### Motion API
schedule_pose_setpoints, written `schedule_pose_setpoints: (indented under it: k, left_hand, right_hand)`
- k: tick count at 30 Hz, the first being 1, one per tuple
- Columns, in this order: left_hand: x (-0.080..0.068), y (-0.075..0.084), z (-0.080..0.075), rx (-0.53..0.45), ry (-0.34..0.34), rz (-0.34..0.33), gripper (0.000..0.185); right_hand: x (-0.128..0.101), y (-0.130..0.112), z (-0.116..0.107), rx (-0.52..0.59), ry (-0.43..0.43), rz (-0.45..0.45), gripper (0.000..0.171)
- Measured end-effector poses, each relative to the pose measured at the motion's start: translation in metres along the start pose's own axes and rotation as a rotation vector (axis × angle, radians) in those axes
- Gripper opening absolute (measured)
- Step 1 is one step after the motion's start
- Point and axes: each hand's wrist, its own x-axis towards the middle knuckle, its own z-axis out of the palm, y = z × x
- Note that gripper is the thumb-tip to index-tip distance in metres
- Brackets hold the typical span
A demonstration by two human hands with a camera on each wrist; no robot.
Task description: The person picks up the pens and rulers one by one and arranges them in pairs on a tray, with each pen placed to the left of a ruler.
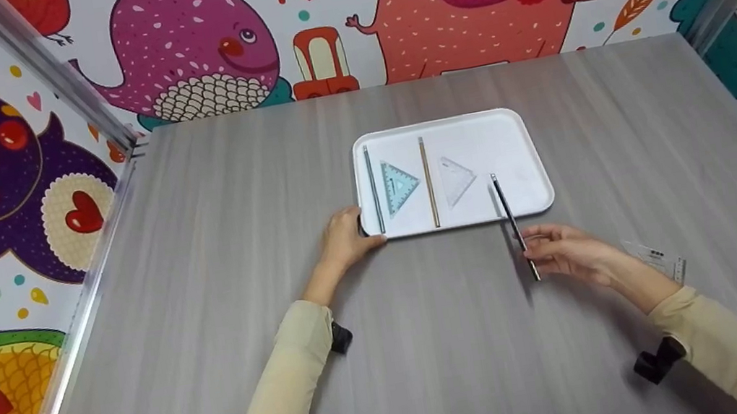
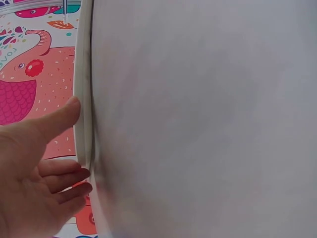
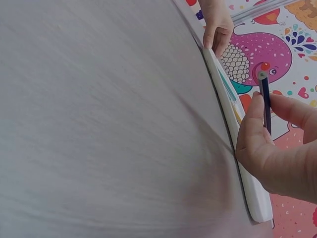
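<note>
A white tray [image 1: 530,161] lies on the table, and my left hand [image 1: 344,236] grips its near left corner, thumb along the front rim and fingers at the left side. In the left wrist view the thumb and fingertips meet the tray's edge [image 2: 83,74]. Between thumb and fingers my right hand [image 1: 569,251] pinches a dark pencil [image 1: 516,229], its far end over the tray's right part. Within the tray, from left to right, are a teal pencil [image 1: 374,191], a light blue set square [image 1: 401,187], a brown pencil [image 1: 429,183] and a clear set square [image 1: 458,180].
A clear ruler-like piece [image 1: 657,259] lies on the table [image 1: 229,206] beside my right wrist, partly covered by it. Metal posts [image 1: 49,72] and cartoon-printed walls [image 1: 310,11] border the table at the back and sides.
</note>
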Motion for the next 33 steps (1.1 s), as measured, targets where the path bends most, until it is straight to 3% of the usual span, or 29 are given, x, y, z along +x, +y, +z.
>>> schedule_pose_setpoints:
  k: [21,33]
  left_hand:
    - [0.000,0.004,0.000,-0.013,0.001,-0.009,0.052]
    - [0.001,0.002,0.000,-0.005,-0.017,-0.034,0.054]
  right_hand:
    - [0.014,-0.016,-0.006,-0.052,0.105,0.018,0.025]
    - [0.021,-0.021,-0.008,-0.074,0.111,0.003,0.026]
